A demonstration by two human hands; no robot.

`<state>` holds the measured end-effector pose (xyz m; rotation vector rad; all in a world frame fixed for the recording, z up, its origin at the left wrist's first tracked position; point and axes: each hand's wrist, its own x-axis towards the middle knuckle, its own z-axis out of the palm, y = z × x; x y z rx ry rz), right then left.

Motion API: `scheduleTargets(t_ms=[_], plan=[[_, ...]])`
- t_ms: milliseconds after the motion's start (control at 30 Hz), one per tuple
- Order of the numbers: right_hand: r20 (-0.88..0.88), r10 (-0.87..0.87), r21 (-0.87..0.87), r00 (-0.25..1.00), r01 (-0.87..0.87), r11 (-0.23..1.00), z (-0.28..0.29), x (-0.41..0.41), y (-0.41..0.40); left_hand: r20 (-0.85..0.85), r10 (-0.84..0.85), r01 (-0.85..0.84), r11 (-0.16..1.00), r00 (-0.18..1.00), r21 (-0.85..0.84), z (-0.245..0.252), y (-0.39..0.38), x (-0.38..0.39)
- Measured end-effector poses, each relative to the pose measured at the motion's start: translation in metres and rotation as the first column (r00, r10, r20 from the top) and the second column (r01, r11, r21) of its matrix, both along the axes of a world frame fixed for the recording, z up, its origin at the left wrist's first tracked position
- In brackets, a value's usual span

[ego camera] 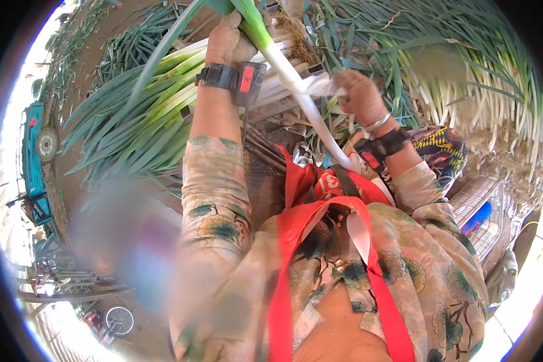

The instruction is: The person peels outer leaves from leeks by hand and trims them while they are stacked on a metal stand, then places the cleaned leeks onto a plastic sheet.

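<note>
A long green onion (314, 115) slants across the middle, its white end near the red apron (335, 183). My left hand (228, 43) grips its green upper part. Beside the white shaft, my right hand (359, 95) is closed on a pale strip of outer leaf (319, 85) that reaches the shaft; the hand is slightly blurred. Under my left forearm lies a pile of trimmed green onions (163, 90), white shafts to the right and leaves to the left. Dry roots (298, 43) show near the top middle.
A large heap of green onions (470, 81) with soil-caked roots fills the right. A light plastic crate (479, 217) stands at lower right. More leaves (140, 40) lie at upper left. A teal three-wheeled vehicle (34, 149) stands far left. A blur hides part of the lower left.
</note>
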<state>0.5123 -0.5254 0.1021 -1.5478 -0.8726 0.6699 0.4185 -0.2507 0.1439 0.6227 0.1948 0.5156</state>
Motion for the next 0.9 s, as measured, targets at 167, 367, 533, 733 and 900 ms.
scheduleTargets(t_ms=[167, 367, 533, 733, 900], plan=[[-0.628, 0.005, 0.14, 0.778, 0.107, 0.984, 0.081, 0.011, -0.002, 0.051, -0.116, 0.114, 0.993, 0.992, 0.03, 0.006, -0.017, -0.001], [-0.63, 0.156, 0.409, 0.761, 0.154, 0.9, 0.117, 0.015, 0.018, -0.083, -0.216, 0.22, 0.975, 0.973, 0.042, -0.01, -0.005, 0.002], [0.008, -0.01, 0.626, 1.0, 0.003, 0.78, 0.159, 0.085, -0.023, -0.203, -0.116, 0.145, 0.981, 0.972, 0.131, 0.016, -0.048, 0.014], [0.893, -0.441, 0.33, 0.087, 0.539, 0.775, 0.122, 0.134, -0.049, -0.153, 0.435, 0.085, 0.172, 0.887, 0.981, -0.003, -0.032, -0.002], [0.938, -0.216, -0.141, 0.271, 0.867, 0.478, -0.041, 0.235, -0.133, -0.316, 0.571, 0.234, 0.214, 0.758, 0.948, -0.022, 0.028, -0.023]])
